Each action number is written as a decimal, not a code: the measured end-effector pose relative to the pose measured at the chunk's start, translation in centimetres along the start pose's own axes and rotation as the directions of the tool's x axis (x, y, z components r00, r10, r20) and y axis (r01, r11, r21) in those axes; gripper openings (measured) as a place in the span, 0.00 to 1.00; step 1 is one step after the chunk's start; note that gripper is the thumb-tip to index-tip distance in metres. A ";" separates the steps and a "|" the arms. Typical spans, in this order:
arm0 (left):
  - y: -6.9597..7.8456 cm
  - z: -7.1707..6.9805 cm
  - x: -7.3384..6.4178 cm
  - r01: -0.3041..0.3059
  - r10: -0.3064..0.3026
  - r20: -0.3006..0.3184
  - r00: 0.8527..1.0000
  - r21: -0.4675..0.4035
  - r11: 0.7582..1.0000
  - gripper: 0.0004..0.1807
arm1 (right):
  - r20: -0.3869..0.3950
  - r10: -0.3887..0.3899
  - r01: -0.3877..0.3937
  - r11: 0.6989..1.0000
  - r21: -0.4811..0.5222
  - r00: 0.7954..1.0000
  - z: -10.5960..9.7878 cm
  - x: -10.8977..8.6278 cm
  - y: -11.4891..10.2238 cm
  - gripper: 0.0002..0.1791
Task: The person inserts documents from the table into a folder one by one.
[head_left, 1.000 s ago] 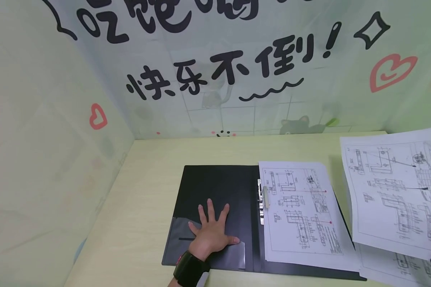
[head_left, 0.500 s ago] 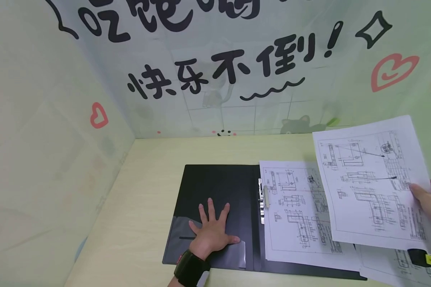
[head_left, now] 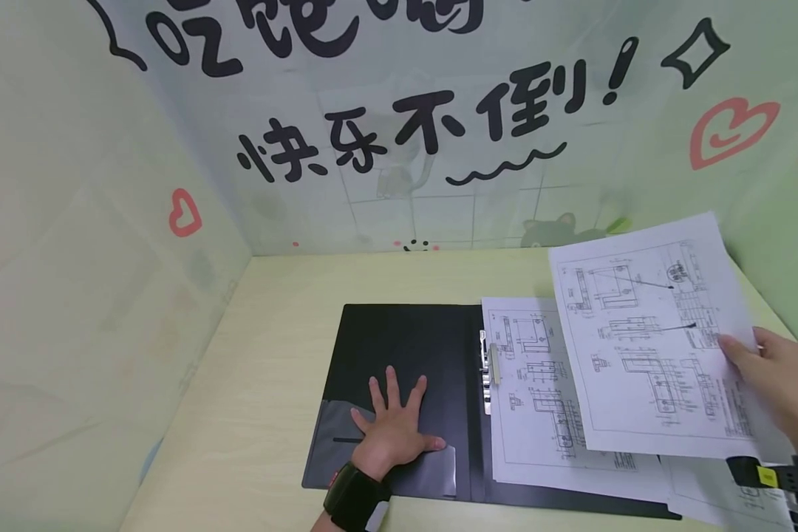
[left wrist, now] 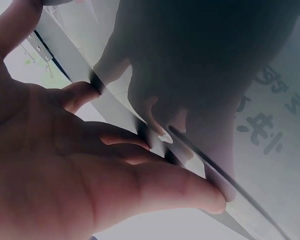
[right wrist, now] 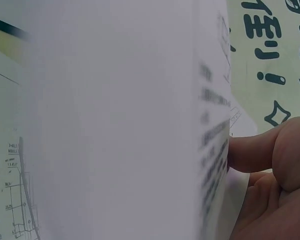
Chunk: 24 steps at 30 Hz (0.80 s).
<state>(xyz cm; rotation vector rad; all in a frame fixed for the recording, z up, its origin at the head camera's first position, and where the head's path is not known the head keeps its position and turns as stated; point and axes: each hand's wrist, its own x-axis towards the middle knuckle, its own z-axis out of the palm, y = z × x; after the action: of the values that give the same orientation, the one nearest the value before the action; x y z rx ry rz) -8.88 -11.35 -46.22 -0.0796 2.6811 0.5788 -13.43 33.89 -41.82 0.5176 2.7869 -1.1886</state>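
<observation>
A black clip folder (head_left: 408,347) lies spread on the table. My left hand (head_left: 394,436) rests on its left cover with fingers spread, near a clear pocket; the left wrist view shows the same palm and fingers (left wrist: 155,185) against the glossy surface. Under the folder's metal clip (head_left: 488,373) sits a printed drawing sheet (head_left: 525,458). Above its right part my right hand (head_left: 771,369) pinches another drawing sheet (head_left: 645,399) by the right edge, thumb on the printed side. In the right wrist view that paper (right wrist: 115,120) fills most of the picture beside the thumb (right wrist: 255,152).
More printed paper (head_left: 711,491) lies at the lower right, partly under the held sheet. Lettered cloth (head_left: 386,199) stands behind the pale wooden table (head_left: 239,384), and plain cloth walls (head_left: 73,295) close in the sides.
My right hand has come into view from the right, carrying the drawing sheet leftward over the clipped one. My left hand stays on the folder.
</observation>
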 end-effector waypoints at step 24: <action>0.2 -0.1 -0.2 0.004 -0.003 0.006 1.000 -0.013 1.000 0.54 | 0.179 -0.135 0.136 0.991 0.011 0.975 5.6 -0.8 -3.0 0.32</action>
<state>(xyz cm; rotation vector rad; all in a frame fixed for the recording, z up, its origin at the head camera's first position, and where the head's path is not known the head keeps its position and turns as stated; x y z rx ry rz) -8.80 -11.25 -46.00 -0.0861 2.6713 0.5947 -14.04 27.75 -43.51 0.2104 2.7046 -1.1934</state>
